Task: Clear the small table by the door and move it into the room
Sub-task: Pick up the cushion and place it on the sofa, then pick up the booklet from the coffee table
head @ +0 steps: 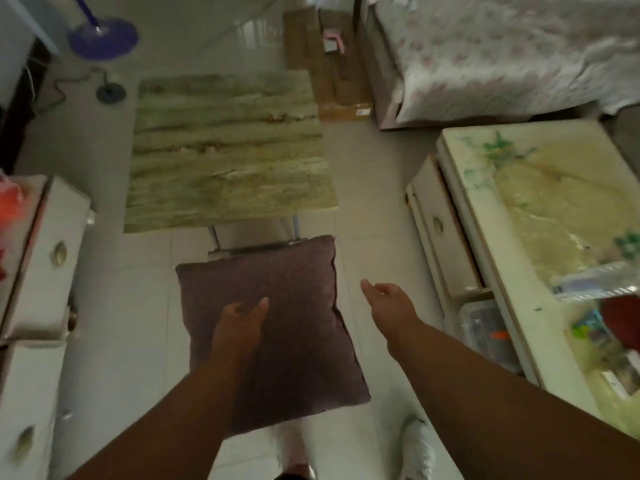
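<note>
The small table (228,150) with a green marbled top stands in the middle of the floor, and nothing lies on its top. In front of it a purple-brown cushion (298,306) sits tilted over a metal frame (256,247). My left hand (239,327) lies on the cushion's left part with thumb and fingers dug into the fabric. My right hand (388,299) hovers to the right of the cushion, fingers loosely curled, holding nothing.
A bed (502,53) and cardboard boxes (332,64) stand at the back right. A cluttered white cabinet (485,237) is on the right, white drawer units (41,258) on the left, and a purple fan base (104,38) at the back left.
</note>
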